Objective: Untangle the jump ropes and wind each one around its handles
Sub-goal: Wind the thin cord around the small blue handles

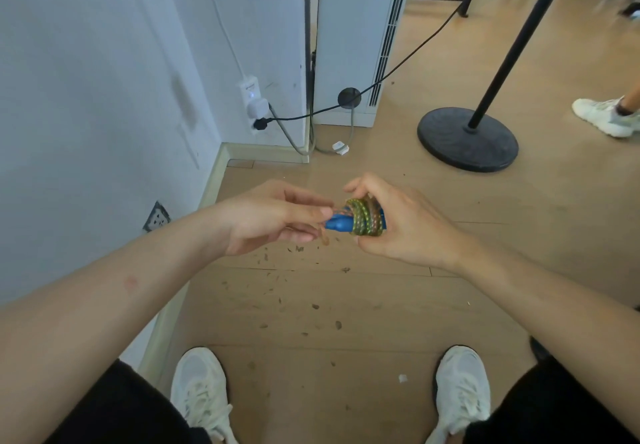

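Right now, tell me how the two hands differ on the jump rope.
The left hand pinches a loose strand by the blue handle; the right hand grips the wound coils. The left hand's fingers lie nearly straight; the right hand's curl round. Both hold one rope.

Handle smooth blue plastic; rope braided, multicoloured, woven-looking; floor pale wood-look boards, matt; stand base dull black
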